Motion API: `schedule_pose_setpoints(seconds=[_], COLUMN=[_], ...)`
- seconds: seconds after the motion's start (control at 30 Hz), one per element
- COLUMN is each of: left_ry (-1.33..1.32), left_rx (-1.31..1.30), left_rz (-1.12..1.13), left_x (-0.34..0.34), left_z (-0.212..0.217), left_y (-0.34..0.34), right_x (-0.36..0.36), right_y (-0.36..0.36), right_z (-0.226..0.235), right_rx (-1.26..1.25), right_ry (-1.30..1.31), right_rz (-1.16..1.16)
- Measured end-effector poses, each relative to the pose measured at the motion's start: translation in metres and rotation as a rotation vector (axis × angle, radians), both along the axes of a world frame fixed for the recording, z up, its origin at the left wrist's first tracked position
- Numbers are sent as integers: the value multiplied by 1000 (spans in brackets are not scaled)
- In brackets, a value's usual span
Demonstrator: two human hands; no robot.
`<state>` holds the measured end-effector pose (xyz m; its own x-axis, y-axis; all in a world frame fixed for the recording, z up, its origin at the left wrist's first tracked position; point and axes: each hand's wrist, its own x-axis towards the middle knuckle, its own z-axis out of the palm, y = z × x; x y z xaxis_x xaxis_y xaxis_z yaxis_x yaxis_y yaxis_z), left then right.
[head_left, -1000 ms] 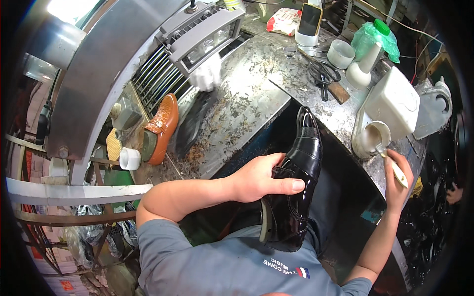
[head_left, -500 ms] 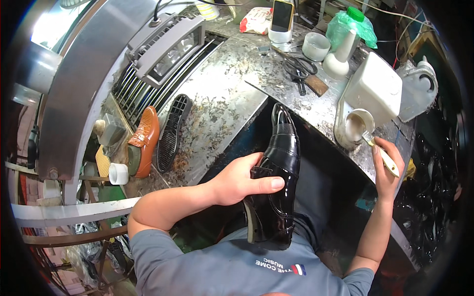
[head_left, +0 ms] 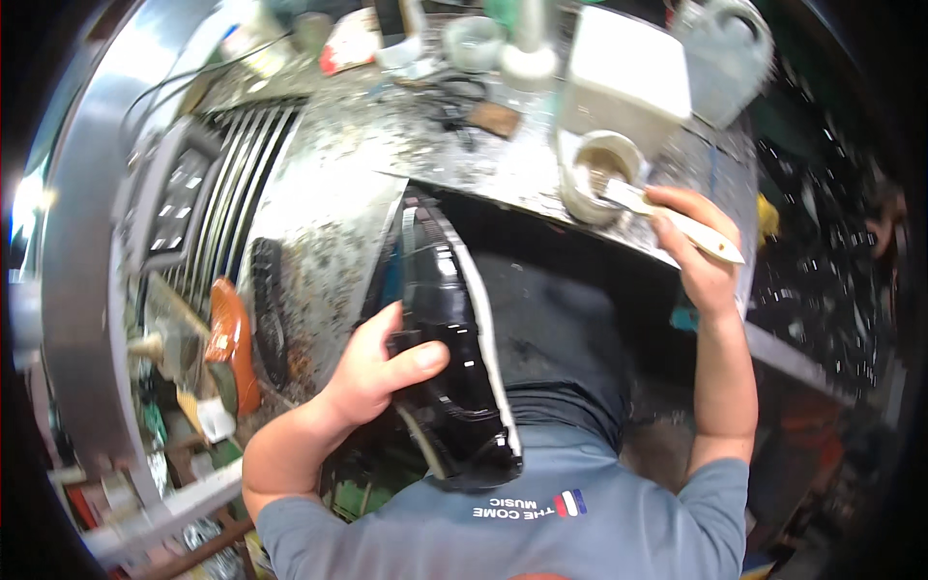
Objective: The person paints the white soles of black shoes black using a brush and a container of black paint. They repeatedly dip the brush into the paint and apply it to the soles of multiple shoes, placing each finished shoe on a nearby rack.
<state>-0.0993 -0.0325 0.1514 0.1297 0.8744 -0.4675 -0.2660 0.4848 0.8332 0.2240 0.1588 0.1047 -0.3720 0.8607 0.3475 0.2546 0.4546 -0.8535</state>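
**Brush now at the pot, shoe turned sole-side out**

Since 1 s ago: R hand (head_left: 701,256) moved up, pale-handled brush (head_left: 677,215) now has its tip in the small round white pot (head_left: 597,174) on the stained grey metal bench (head_left: 329,222); probably loading up. L hand (head_left: 372,372) clamps the glossy black leather shoe (head_left: 449,358) w/ pale sole edge over the lap, thumb across the upper; shoe rolled more edge-on vs. before. Pot contents unclear, bristles hidden. Orange-brown shoe (head_left: 232,343) & dark sole (head_left: 269,304) at left, blurred.

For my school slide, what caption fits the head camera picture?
Left hand grips a glossy black shoe; right hand dips a brush into a small pot.
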Motion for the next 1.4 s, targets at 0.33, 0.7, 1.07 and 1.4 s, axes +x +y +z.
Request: schedule_pose_setpoints(seconds=[0.33, 0.7, 1.07, 1.4], left_ry=[43, 55, 81, 94], left_rx=[15, 19, 3, 17], left_rz=[-29, -81, -6, 69], left_x=[11, 15, 12, 8], left_z=[4, 8, 10, -1], left_y=[6, 7, 8, 5], right_x=[-21, -51, -47, -36], right_y=[-31, -37, -58, -65], right_z=[19, 29, 24, 39], right_rx=[154, 284, 90, 22], right_ry=[248, 377, 420, 338], right_rz=[375, 363, 515, 688])
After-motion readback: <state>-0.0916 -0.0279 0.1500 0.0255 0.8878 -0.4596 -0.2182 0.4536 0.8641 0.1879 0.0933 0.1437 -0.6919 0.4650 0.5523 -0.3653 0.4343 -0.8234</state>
